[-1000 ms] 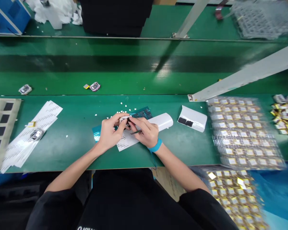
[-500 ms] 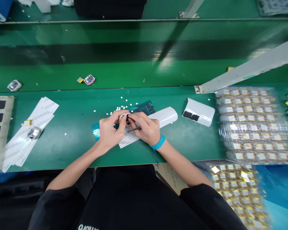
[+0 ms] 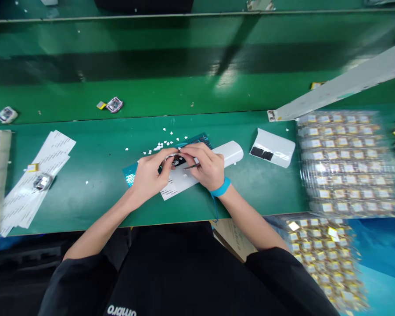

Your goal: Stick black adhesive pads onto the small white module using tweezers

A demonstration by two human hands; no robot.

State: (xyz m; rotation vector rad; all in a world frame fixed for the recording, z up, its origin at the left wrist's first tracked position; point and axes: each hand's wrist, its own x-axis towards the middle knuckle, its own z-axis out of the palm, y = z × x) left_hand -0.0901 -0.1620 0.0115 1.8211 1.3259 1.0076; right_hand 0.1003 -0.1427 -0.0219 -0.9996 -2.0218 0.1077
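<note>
— Where do we have our hands?

— Both sit together at the middle of the green bench (image 3: 95, 206). Our left hand (image 3: 149, 174) curls its fingers round a small white part (image 3: 171, 159), pinching it at the edges. Our right hand (image 3: 206, 166) meets it from three o'clock, thumb and forefinger pressed on the same part, with thin tweezers (image 3: 191, 166) tucked under the fingers.

— And what lies beneath?

— A white label sheet (image 3: 177, 182) under the hands, a teal strip (image 3: 130, 175) poking out at nine o'clock, and a white roll (image 3: 230, 152) just beside our right hand at two o'clock. White scraps (image 3: 161, 145) are scattered at twelve o'clock.

— Farther out?

— At three o'clock, trays of gold-tagged cells (image 3: 345, 162); at nine o'clock, printed paper strips (image 3: 36, 175) with a small device (image 3: 41, 181) on them. At eleven o'clock another small device (image 3: 113, 105) rests on the conveyor belt (image 3: 184, 66). A blue wrist strap (image 3: 221, 188) rings our right wrist.
</note>
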